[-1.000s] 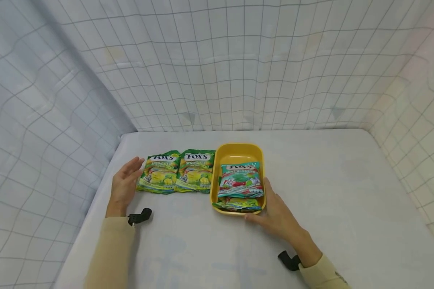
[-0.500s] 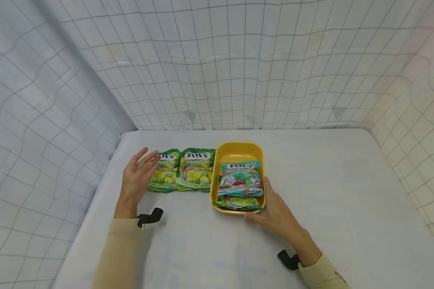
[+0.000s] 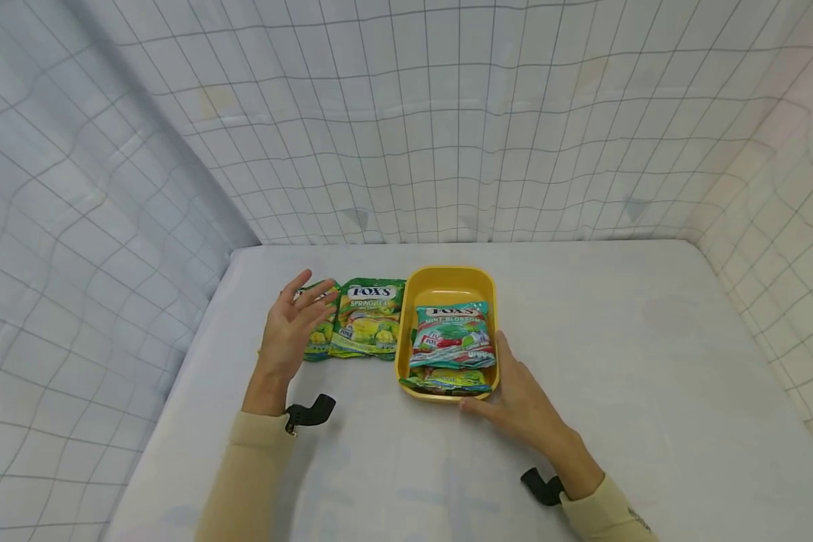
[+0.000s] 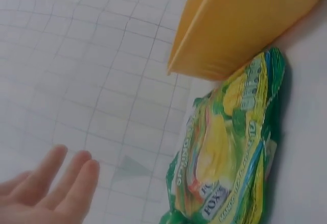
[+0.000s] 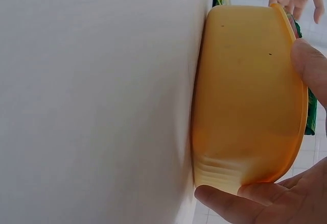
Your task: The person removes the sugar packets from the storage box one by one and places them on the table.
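Note:
My left hand (image 3: 287,331) hovers over the leftmost green Fox's Spring Tea candy bag (image 3: 321,339), hiding part of it. Its fingers are spread and hold nothing. Beside that bag lies a second Spring Tea candy bag (image 3: 369,316), touching or nearly touching the yellow tray (image 3: 447,286). My right hand (image 3: 528,406) holds the tray's near right corner, thumb on the near side and fingers along the right wall. Inside the tray, a teal Mint Blossom candy bag (image 3: 450,335) lies on top of a green-yellow candy bag (image 3: 447,379). The right wrist view shows fingers against the tray wall (image 5: 245,96).
A white table (image 3: 603,339) carries everything. White grid-patterned cloth (image 3: 420,135) hangs behind it and at both sides. Each wrist wears a black camera mount, such as the left one (image 3: 312,412).
My left hand has moved right from beside the leftmost Spring Tea bag to above it, with fingers spreading. The right hand and the tray have stayed in place.

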Action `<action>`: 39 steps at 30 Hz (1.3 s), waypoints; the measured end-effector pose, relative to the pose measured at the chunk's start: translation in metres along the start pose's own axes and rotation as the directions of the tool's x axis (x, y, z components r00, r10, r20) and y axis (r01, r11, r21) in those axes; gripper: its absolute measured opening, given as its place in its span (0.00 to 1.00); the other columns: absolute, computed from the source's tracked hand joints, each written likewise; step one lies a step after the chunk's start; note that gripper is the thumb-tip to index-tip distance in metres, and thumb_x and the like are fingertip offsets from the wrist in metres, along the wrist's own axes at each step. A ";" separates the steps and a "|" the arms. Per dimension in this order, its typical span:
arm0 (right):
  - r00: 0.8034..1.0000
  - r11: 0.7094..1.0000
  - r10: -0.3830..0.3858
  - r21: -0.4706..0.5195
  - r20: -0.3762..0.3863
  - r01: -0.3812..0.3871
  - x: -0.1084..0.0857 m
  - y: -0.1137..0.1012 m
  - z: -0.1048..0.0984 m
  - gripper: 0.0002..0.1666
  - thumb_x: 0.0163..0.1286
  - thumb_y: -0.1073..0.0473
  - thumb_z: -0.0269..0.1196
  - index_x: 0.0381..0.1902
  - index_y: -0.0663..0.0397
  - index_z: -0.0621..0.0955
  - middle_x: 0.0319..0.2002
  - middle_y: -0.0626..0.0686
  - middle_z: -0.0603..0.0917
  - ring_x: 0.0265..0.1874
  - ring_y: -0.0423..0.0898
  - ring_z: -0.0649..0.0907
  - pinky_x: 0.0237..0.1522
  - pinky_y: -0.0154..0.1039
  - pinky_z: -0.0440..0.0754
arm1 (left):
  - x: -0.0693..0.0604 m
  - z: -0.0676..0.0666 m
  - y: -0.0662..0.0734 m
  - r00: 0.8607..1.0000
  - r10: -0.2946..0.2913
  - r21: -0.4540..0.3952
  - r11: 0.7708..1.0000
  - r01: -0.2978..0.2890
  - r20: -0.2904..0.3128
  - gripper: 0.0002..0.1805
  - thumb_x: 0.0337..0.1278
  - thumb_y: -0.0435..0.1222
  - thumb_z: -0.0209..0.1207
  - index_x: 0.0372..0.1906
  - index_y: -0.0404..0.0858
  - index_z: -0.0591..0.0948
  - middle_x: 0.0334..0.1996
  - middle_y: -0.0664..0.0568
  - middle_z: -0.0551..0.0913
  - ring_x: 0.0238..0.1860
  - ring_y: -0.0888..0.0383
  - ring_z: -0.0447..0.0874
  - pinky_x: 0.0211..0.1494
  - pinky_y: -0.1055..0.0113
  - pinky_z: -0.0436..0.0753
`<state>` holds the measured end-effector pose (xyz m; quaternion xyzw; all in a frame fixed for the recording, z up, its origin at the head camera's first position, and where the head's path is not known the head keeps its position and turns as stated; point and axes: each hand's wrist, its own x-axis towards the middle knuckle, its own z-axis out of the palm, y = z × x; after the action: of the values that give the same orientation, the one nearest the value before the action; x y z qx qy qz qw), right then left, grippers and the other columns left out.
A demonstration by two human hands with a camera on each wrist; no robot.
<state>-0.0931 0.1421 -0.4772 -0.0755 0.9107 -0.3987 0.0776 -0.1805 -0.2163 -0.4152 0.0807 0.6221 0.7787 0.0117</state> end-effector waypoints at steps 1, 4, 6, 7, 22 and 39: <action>1.000 1.000 -0.002 -0.002 0.000 0.002 0.000 0.000 0.000 0.79 0.55 0.31 0.75 0.83 0.54 0.38 0.79 0.63 0.56 0.73 0.65 0.63 0.69 0.64 0.64 | 0.000 0.003 0.000 1.000 -0.001 0.000 1.000 0.001 0.001 0.38 0.73 0.27 0.51 0.81 0.38 0.50 0.72 0.32 0.64 0.72 0.34 0.63 0.72 0.51 0.68; 1.000 1.000 -0.011 0.005 -0.005 0.011 0.000 0.000 0.000 0.79 0.55 0.33 0.76 0.83 0.55 0.38 0.78 0.63 0.57 0.72 0.65 0.64 0.69 0.64 0.64 | -0.001 0.013 -0.001 1.000 0.002 -0.012 1.000 -0.001 0.006 0.39 0.72 0.27 0.52 0.81 0.38 0.50 0.72 0.32 0.65 0.72 0.32 0.63 0.73 0.47 0.65; 1.000 1.000 -0.018 0.014 -0.009 0.018 0.001 0.000 0.000 0.79 0.55 0.34 0.77 0.83 0.55 0.39 0.78 0.62 0.58 0.71 0.65 0.66 0.68 0.64 0.65 | -0.001 0.020 -0.001 1.000 0.001 -0.031 1.000 -0.001 0.011 0.39 0.71 0.28 0.53 0.81 0.38 0.50 0.72 0.31 0.64 0.72 0.32 0.63 0.74 0.43 0.62; 1.000 1.000 -0.022 0.019 -0.011 0.022 0.001 -0.001 0.000 0.79 0.54 0.35 0.77 0.83 0.56 0.39 0.78 0.62 0.59 0.71 0.65 0.66 0.68 0.63 0.66 | -0.001 0.024 -0.001 1.000 0.001 -0.039 0.999 0.000 0.016 0.40 0.71 0.28 0.54 0.81 0.38 0.50 0.72 0.31 0.64 0.72 0.32 0.63 0.74 0.42 0.61; 1.000 1.000 -0.006 0.022 -0.014 0.007 0.001 -0.002 0.001 0.78 0.55 0.36 0.77 0.83 0.55 0.39 0.78 0.61 0.59 0.71 0.64 0.66 0.68 0.63 0.66 | 0.000 0.066 -0.008 0.996 -0.040 -0.005 0.999 0.041 0.079 0.38 0.72 0.28 0.54 0.81 0.36 0.51 0.71 0.32 0.68 0.70 0.35 0.67 0.72 0.47 0.67; 1.000 1.000 -0.013 0.021 -0.023 0.013 0.002 0.000 0.002 0.78 0.54 0.34 0.77 0.83 0.54 0.40 0.78 0.60 0.59 0.69 0.64 0.69 0.67 0.62 0.68 | 0.000 0.101 -0.034 0.973 -0.167 0.074 0.985 0.156 0.162 0.37 0.73 0.33 0.57 0.80 0.34 0.54 0.74 0.33 0.63 0.72 0.33 0.64 0.75 0.48 0.63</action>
<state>-0.0946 0.1401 -0.4790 -0.0760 0.9068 -0.4095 0.0654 -0.1691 -0.1110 -0.4270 0.0953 0.6469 0.7462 0.1248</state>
